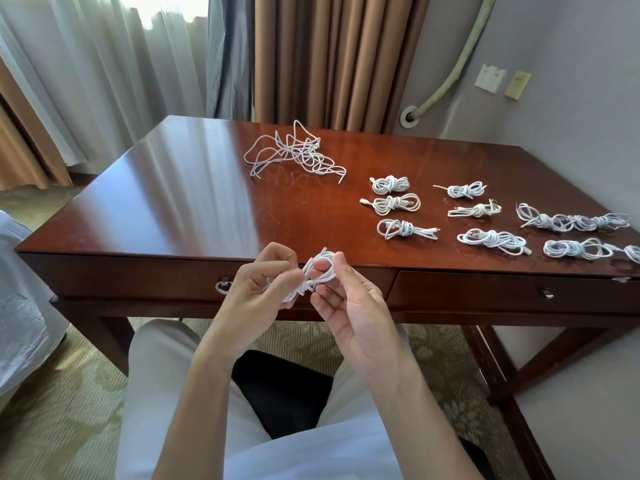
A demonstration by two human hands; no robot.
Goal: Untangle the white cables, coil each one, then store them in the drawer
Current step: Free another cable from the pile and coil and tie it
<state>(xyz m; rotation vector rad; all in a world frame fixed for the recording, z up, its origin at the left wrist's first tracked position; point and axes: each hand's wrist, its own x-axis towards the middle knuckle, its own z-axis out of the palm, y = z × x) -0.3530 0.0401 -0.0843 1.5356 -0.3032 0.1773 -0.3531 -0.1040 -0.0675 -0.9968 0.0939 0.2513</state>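
Observation:
In front of the desk edge, both hands hold one white cable coil (320,271). My left hand (263,289) pinches its wrapped middle with curled fingers. My right hand (346,296) grips the loop end, thumb on top and fingers through the loop. A loose tangle of white cables (294,154) lies at the back middle of the wooden desk (173,202). Several tied coils (394,202) lie in rows on the right half, out to the right edge (575,221). Two shut drawers show in the desk front, left (138,275) and right (485,289).
Curtains hang behind the desk and a wall with sockets (490,77) stands at the right. A white-covered object (20,306) is at the left. My legs and a dark chair seat (284,393) are under the hands. Patterned carpet covers the floor.

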